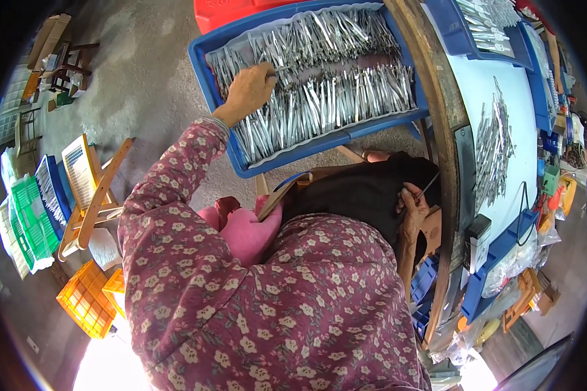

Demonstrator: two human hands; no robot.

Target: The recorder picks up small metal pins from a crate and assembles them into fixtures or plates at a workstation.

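Two rows of slim metal pieces [336,98] are filling a blue tray [385,125] at the far side.
The left hand [250,89] is hanging over the tray's left part, its fingers bending close together; whether they are gripping a piece, I cannot tell. At right, the right hand [412,205] is pinching a thin rod [428,185] between thumb and fingers. A wooden table edge [430,65] is standing between that hand and a loose metal pile [494,153]. A red bin [238,10] is sitting beyond the tray; an orange crate [85,300] is standing near left.
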